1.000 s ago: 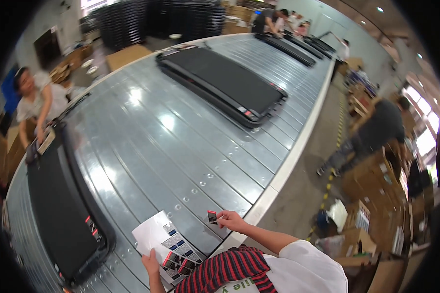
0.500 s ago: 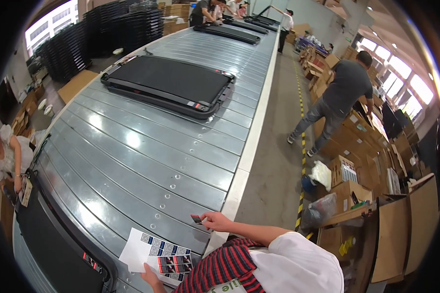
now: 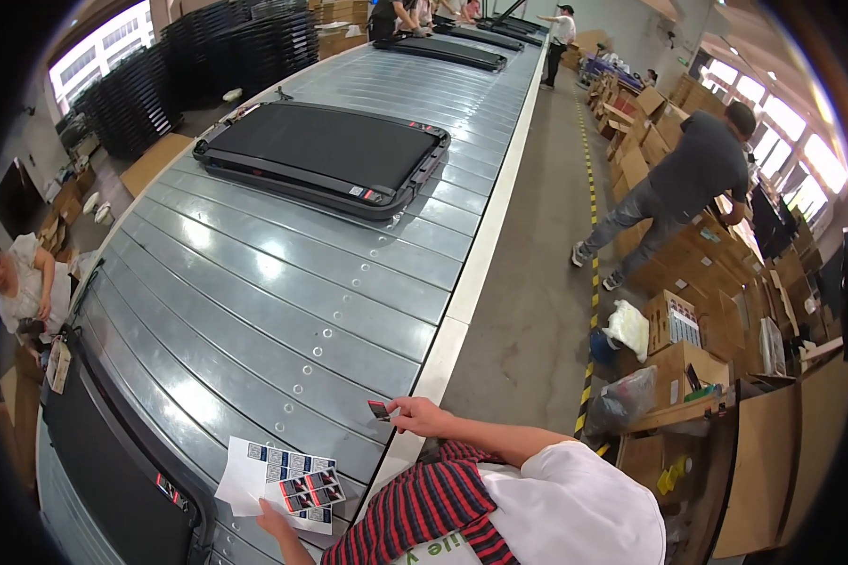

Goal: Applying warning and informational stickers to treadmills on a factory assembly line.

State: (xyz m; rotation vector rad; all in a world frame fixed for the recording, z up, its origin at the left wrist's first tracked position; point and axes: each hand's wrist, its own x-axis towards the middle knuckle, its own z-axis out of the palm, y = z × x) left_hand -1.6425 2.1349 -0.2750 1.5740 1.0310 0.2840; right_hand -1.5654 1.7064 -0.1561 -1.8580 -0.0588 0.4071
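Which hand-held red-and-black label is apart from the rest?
The single label pinched in the right hand; the other labels sit grouped at the left hand.

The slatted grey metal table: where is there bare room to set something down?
The table has bare slats between the flat black panel ahead, white edge rail at right and white label paper nearer. Crowded: its near left, where another black panel, the paper and the left hand cluster.

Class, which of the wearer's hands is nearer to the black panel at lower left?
Left. The left hand, holding label sheets, is just right of the black panel; the right hand, pinching a small label, is farther right and higher in view.
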